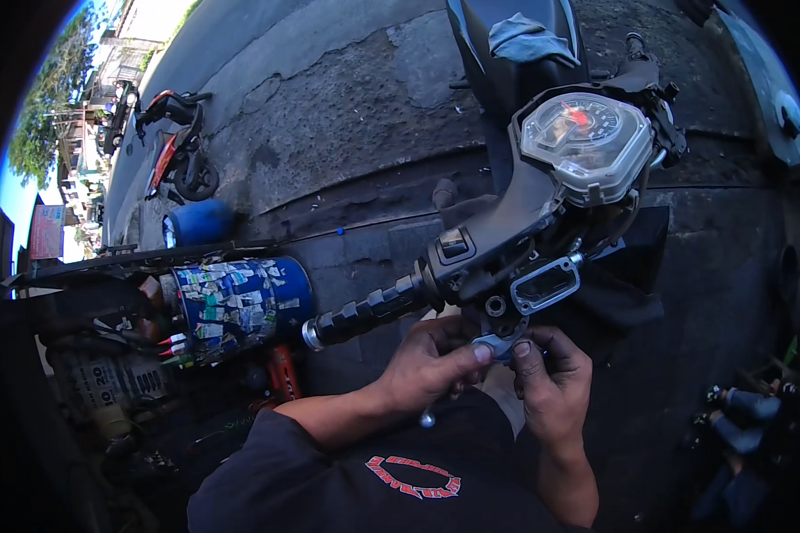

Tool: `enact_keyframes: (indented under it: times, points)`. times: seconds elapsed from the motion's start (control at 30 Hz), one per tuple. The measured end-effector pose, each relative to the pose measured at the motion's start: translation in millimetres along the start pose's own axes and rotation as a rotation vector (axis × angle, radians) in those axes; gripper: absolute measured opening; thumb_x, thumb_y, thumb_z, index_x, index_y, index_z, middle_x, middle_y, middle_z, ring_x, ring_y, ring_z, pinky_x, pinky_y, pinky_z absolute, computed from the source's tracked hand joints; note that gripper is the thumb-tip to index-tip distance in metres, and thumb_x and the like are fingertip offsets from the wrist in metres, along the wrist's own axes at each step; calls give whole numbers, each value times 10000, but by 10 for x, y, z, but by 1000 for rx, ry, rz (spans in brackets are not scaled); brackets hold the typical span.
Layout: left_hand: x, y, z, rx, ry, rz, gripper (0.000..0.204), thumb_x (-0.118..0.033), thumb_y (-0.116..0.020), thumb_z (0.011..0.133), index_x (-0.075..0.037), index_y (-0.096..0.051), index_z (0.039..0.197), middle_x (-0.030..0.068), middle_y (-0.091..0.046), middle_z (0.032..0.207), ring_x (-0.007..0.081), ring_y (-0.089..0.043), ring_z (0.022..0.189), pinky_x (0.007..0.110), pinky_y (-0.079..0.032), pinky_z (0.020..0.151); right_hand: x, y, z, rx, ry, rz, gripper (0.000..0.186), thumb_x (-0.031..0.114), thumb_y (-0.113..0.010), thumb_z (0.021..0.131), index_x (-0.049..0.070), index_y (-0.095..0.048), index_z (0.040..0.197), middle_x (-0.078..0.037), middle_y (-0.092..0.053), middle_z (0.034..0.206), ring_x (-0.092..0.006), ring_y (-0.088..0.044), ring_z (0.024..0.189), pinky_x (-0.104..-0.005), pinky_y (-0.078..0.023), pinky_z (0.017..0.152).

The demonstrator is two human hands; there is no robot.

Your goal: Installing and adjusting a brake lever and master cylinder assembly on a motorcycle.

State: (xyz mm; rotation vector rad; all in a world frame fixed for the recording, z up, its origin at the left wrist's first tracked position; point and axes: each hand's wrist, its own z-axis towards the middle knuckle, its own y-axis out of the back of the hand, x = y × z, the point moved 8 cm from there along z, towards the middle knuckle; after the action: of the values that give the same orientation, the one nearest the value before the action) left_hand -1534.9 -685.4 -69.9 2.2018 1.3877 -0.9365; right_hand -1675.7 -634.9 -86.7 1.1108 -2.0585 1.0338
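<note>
Fingers [460,362] pinch the silver lever [498,345] from both sides.

Attire of the person: dark shirt [329,489], apparently navy or black in this dim light, bearing a red, pale-edged oval emblem [452,486]; left sleeve [280,435] short; hands [436,364] bare.

Bare left hand [440,360] closed in a pinch, thumb reaching rightward, other fingers curled under. Bare right hand [551,382] also pinching, thumb pointing up, index bent toward it. Fingertips of both near each other. Left forearm [351,416] slants up and rightward; right forearm [571,480] nearly vertical from lower edge. Both elbows bent.
</note>
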Motion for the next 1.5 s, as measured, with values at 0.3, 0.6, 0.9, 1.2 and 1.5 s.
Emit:
enact_keyframes:
  times: [0.3, 0.6, 0.9, 1.2, 1.5]
  points:
    - [633, -305, 307, 455, 217, -1062, 458, -309, -671, 902, -77, -530, 1271, 105, -584, 1226, 216, -537, 1145, 412, -426, 998, -94, -244, -394, -228, -73, -205, 532, 334, -750, 864, -72, -556, 1148, -35, -588, 860, -62, -562, 684, -200, -478, 596]
    - [574, -607, 562, 950, -78, -1131, 534, -227, -718, 881, -26, -504, 1326, 70, -642, 1142, 129, -636, 933, 281, -524, 813, -153, -546, -378, -441, -214, -245, 169, 68, -560, 945, -41, -501, 1060, -98, -593, 798, -171, -618, 603, -296, -536, 559]
    - [393, -495, 508, 911, -34, -1119, 364, -174, -652, 933, 19, -561, 1227, 66, -678, 1068, 79, -630, 936, 229, -503, 820, -142, -458, -468, -533, -75, -199, 147, 123, -536, 896, -24, -529, 894, -56, -526, 668, -95, -451, 480, -237, -372, 432]
    - [397, -445, 518, 910, -8, -1104, 338, -135, -648, 923, 36, -573, 1205, 71, -682, 1033, 90, -623, 933, 243, -491, 828, -80, -518, -452, -437, -8, -282, 205, 132, -541, 888, -66, -580, 923, -80, -566, 641, -112, -485, 474, -239, -397, 437]
    - [359, -427, 514, 944, -29, -1081, 333, -115, -635, 924, 32, -574, 1217, 69, -682, 1049, 86, -624, 933, 234, -494, 819, -125, -533, -451, -437, -14, -238, 273, 123, -539, 933, -70, -551, 1127, -81, -582, 705, -105, -504, 503, -232, -423, 458]
